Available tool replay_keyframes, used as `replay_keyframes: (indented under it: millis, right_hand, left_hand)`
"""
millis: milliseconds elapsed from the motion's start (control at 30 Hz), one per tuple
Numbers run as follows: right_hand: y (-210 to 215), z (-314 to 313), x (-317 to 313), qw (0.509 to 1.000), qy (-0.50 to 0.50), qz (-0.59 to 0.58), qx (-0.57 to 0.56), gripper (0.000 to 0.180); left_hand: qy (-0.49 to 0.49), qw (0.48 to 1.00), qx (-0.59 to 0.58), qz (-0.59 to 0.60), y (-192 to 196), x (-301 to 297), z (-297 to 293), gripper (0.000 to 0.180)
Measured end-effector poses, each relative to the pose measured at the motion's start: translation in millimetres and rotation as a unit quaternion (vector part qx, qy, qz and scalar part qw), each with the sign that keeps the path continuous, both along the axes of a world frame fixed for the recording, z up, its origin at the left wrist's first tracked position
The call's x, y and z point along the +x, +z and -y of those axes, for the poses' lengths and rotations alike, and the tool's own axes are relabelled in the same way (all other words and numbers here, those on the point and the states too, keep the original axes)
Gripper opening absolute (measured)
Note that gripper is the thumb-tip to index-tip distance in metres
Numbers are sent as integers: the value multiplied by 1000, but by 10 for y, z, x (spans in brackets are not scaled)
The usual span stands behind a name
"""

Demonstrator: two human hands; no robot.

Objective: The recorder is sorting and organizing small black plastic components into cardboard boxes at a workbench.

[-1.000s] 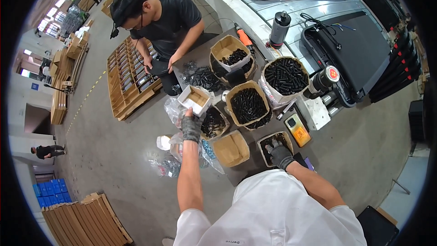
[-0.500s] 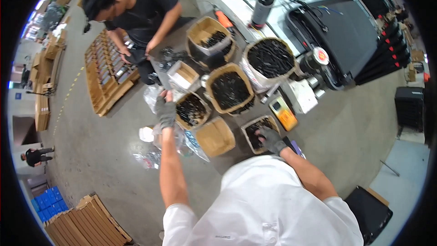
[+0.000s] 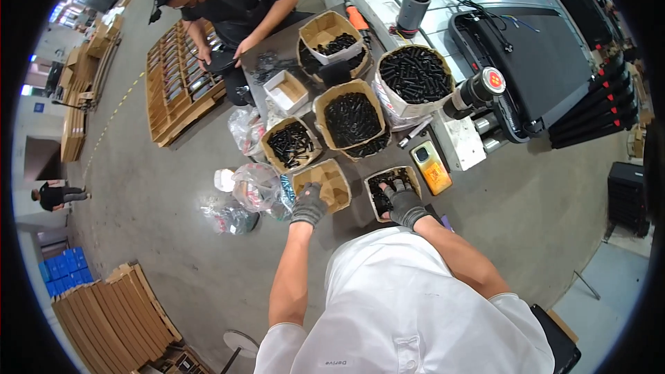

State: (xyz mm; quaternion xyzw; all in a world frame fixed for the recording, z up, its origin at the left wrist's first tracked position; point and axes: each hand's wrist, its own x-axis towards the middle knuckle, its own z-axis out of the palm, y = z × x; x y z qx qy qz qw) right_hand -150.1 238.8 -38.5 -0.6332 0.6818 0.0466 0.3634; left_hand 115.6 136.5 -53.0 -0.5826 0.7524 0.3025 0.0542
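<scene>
The left hand (image 3: 309,208) reaches, fingers half bent, into a tan box (image 3: 337,187); at its 3 o'clock, the right hand (image 3: 405,206) dips spread fingers among black parts (image 3: 380,201). Whether either grips anything, I cannot tell. Both boxes likely sit close for easy reach. At 1 o'clock, a phone (image 3: 431,169) bears a printed patch; the white shirt (image 3: 381,298) shows small lettering.

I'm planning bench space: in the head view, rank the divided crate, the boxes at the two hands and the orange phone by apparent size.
1. Divided crate
2. Box at the left hand and box at the right hand: too alike to rank, both partly covered
3. Orange phone
</scene>
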Motion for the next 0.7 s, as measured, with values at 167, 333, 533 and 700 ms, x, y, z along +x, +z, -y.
replay_keyframes:
  millis: [167, 333, 533, 700]
  right_hand:
    - [-238, 74, 65, 998, 27, -20, -62, 69]
    - [-554, -93, -224, 983, -21, 115, -139, 31]
    - [-313, -116, -205, 963, -61, 215, -152, 23]
    - [-215, -174, -176, 952, -82, 234, -181, 23]
  left_hand:
    - [-13, 1000, -5, 28, -94, 0, 60, 41]
    - [129, 968, -123, -178, -12, 148, 289, 22]
    - [136, 972, -135, -134, 5, 364, 980, 32]
    - [51, 990, -103, 82, -85, -48, 1300, 72]
